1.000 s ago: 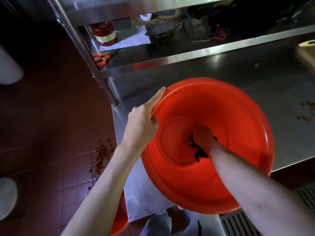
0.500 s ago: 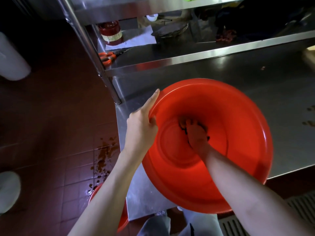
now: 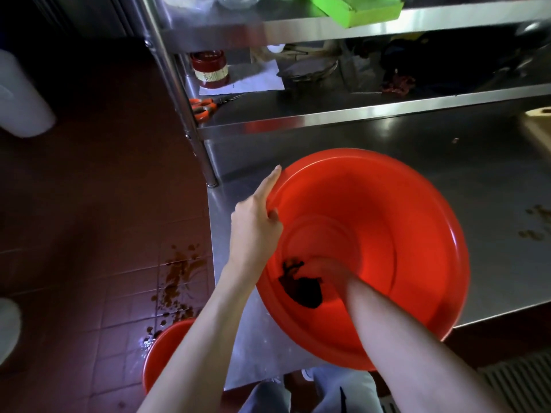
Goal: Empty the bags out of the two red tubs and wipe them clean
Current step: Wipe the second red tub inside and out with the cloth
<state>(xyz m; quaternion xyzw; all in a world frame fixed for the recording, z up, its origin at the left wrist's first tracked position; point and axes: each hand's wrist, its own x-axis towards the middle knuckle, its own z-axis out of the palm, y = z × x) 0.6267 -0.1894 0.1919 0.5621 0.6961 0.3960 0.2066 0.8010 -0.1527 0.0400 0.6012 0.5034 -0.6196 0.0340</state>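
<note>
- While the person's legs show at the bottom edge, a second red tub point(image 3: 167, 350) sits low on the tiled floor point(image 3: 89, 204) just left of the steel surface point(image 3: 492, 204), partly hidden behind the left forearm.
- Brown splatter point(image 3: 179, 281) marks the floor tiles just beyond that tub.
- The large red tub point(image 3: 402, 234) rests on the surface near its front left corner, tipped toward the person, its near rim hanging past the front edge.
- The right hand point(image 3: 331, 271) is down inside the tub on its near left wall, pressing a dark cloth point(image 3: 302, 289) against the plastic; it is blurred, so how its fingers lie cannot be told.
- The left hand point(image 3: 256, 225) holds the tub's left rim: the index finger lies straight along the outside of the rim, the thumb hooks over the edge to the inside.
- Brown spots point(image 3: 533, 222) lie on the surface to the right of the tub, apart from it.
- On the lower shelf point(image 3: 357, 114) behind lie orange-handled scissors point(image 3: 202, 107), a red jar point(image 3: 210, 68) on a white sheet, and a round dish.
- A green tray point(image 3: 357, 8) lies on the upper shelf.
</note>
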